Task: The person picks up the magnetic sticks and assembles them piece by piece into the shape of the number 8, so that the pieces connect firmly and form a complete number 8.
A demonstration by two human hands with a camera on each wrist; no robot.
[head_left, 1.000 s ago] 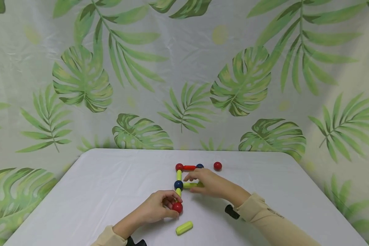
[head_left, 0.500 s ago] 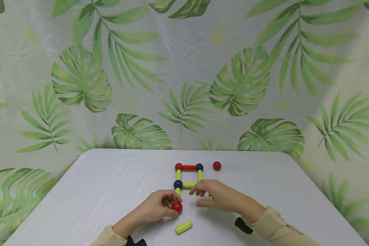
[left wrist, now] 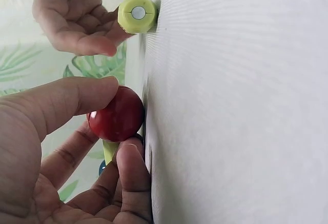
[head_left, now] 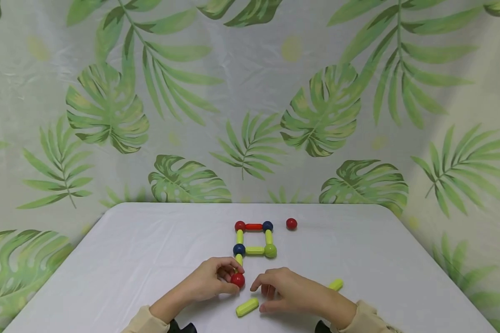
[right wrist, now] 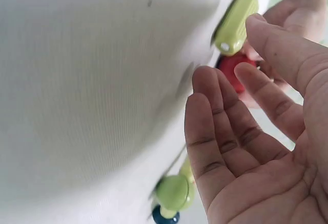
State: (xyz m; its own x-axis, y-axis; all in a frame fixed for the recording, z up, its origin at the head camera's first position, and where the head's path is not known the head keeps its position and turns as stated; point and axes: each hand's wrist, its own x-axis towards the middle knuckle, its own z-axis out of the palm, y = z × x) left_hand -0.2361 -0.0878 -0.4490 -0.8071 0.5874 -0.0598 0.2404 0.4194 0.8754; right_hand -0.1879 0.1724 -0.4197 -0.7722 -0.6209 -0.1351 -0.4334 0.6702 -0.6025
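My left hand [head_left: 211, 279] pinches a red ball [head_left: 238, 280] between thumb and fingers, as the left wrist view also shows with the ball [left wrist: 119, 115]. From that ball a yellow-green rod [head_left: 239, 260] leads up to a blue ball [head_left: 239, 250], the near left corner of a square of magnetic rods and balls. A light green ball [head_left: 271, 251], another blue ball [head_left: 267, 226] and a red ball [head_left: 240, 226] form its other corners. My right hand [head_left: 289, 292] holds nothing, its fingers relaxed and apart, near a loose yellow-green rod [head_left: 247, 307].
A loose red ball [head_left: 291, 224] lies to the right of the square's far side. Partly behind the right forearm, another yellow-green rod [head_left: 335, 284] lies on the white table [head_left: 158, 240]. A leaf-patterned cloth [head_left: 250, 92] hangs behind the table.
My right hand has drawn back from the square towards the loose near rod, uncovering the light green ball. Another rod now shows beyond the right forearm. The left hand stays on the red ball.
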